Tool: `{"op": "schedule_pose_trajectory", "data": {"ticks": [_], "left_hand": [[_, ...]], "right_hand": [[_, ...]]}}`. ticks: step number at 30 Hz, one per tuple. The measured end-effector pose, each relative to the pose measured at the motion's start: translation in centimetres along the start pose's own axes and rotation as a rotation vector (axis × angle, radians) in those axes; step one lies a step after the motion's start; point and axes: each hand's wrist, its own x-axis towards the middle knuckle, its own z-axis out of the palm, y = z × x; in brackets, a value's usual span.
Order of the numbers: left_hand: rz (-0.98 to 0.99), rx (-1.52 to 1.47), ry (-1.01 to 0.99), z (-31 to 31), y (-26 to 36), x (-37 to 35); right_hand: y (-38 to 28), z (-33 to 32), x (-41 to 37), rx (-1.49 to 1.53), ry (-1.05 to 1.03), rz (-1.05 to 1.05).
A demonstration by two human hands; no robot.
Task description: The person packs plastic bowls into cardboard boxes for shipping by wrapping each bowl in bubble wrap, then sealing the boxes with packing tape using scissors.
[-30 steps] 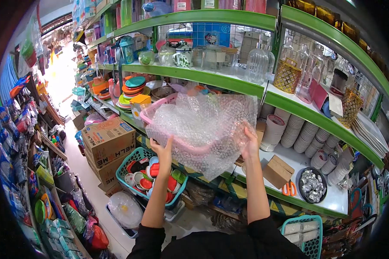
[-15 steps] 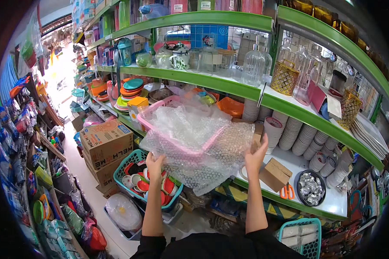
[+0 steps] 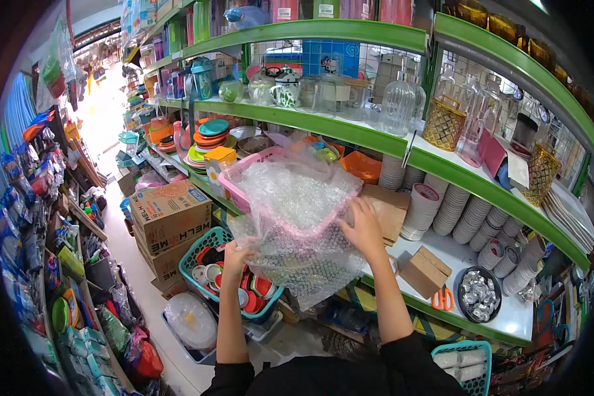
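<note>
A pink plastic basket rests on the lower shelf, with clear bubble wrap heaped over it and hanging down its front. At the lower left edge of the wrap, my left hand pinches the sheet between closed fingers. Against the basket's right side, my right hand grips the wrap, thumb toward the front and fingers bent over the side. Whatever lies under the wrap in the basket is hidden.
Below my left hand stands a teal basket of red, white and green items. Stacked cardboard boxes are behind it. To the right are stacked white cups, a small carton, orange scissors and a black bowl of silvery pieces.
My right hand has moved left, bringing the right side of the bubble wrap in against the basket. A flat piece of cardboard behind it is now uncovered. My left hand still holds its edge.
</note>
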Motion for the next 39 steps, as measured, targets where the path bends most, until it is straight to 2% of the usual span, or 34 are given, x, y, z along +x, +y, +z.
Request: {"op": "schedule_pose_trajectory", "data": {"ticks": [3, 4, 5, 6, 7, 8, 9, 11, 14, 15, 16, 17, 18, 19, 20, 21, 22, 24, 26, 29, 30, 31, 32, 33, 35, 37, 39], "left_hand": [[-0.073, -0.064, -0.169, -0.4, 1.0, -0.6], [-0.104, -0.093, -0.257, -0.5, 1.3, -0.6], [-0.101, -0.092, -0.256, -0.8, 1.1, -0.5], [-0.089, -0.113, -0.327, -1.3, 0.7, -0.4], [-0.076, -0.133, -0.397, -1.8, 0.5, -0.3], [-0.07, -0.133, -0.391, -1.2, 1.2, -0.6], [-0.053, -0.127, -0.344, 0.1, 2.7, -1.2], [-0.037, -0.119, -0.292, 1.3, 3.6, -1.4], [-0.105, -0.108, -0.273, 1.3, 3.7, -1.4], [-0.099, -0.081, -0.32, 1.1, 3.8, -1.4], [-0.092, -0.054, -0.366, 0.9, 3.9, -1.3], [-0.089, -0.051, -0.361, 0.9, 4.0, -1.2], [-0.068, -0.103, -0.264, 1.3, 4.1, -1.1], [-0.048, -0.155, -0.167, 1.4, 4.1, -1.1], [-0.046, -0.154, -0.163, 1.0, 4.2, -1.1], [-0.021, -0.134, -0.101, 0.4, 4.4, -1.1], [0.005, -0.113, -0.041, -0.3, 4.5, -1.0], [0.029, -0.095, 0.017, -0.9, 4.7, -0.8], [-0.03, -0.232, 0.111, -0.9, 5.3, -0.6], [0.02, -0.287, 0.166, 0.3, 6.8, -0.5], [0.018, -0.288, 0.164, -0.1, 6.5, -0.3], [0.033, -0.146, 0.151, -0.9, 5.8, -0.1], [0.048, -0.004, 0.139, -1.0, 5.9, 0.0], [0.049, -0.004, 0.139, -1.0, 5.9, 0.0], [0.046, 0.104, 0.238, -0.7, 6.2, -0.1], [0.085, 0.029, 0.257, 0.2, 6.6, -0.3], [0.123, -0.045, 0.275, 1.7, 7.3, -0.7]], "right_hand": [[-1.7, 0.7, 2.2, 0.022, -0.052, -0.034], [-2.0, 1.0, 2.9, -0.015, -0.094, -0.103], [-2.3, 1.4, 3.5, -0.053, -0.136, -0.173], [-2.7, 1.9, 4.1, -0.051, -0.136, -0.179], [-3.1, 2.3, 4.6, 0.104, -0.237, -0.169], [-3.4, 2.8, 5.2, 0.259, -0.338, -0.159], [-3.7, 3.3, 5.8, 0.26, -0.34, -0.166], [-4.5, 4.0, 6.5, 0.48, -0.555, -0.195], [-5.6, 4.6, 6.8, 0.662, -0.668, -0.298], [-5.6, 4.9, 6.8, 0.665, -0.671, -0.302], [-5.8, 5.2, 6.8, 0.814, -0.681, -0.26], [-6.0, 5.3, 6.8, 0.962, -0.691, -0.216], [-5.9, 5.0, 6.8, 0.963, -0.694, -0.222], [-5.5, 4.5, 6.6, 0.878, -0.589, -0.112], [-5.1, 4.0, 6.3, 0.792, -0.483, -0.003], [-4.9, 3.7, 5.8, 0.858, -0.38, 0.106], [-4.5, 3.5, 5.5, 0.858, -0.38, 0.103], [-4.0, 2.8, 5.0, 1.111, -0.163, 0.18], [-3.3, 2.0, 4.7, 1.119, -0.139, 0.216], [-1.4, 1.3, 4.5, 1.057, -0.215, 0.332], [-0.7, 1.6, 4.5, 1.106, -0.221, 0.368], [-0.1, 1.8, 4.4, 1.157, -0.228, 0.404], [0.1, 1.8, 4.2, 1.157, -0.226, 0.405], [0.3, 1.8, 4.0, 1.109, -0.151, 0.373], [0.3, 2.1, 3.6, 1.061, -0.077, 0.337], [-0.1, 2.8, 3.0, 0.688, 0.245, 0.034], [-3.0, 1.1, 1.8, 0.612, 0.272, 0.077]]}}
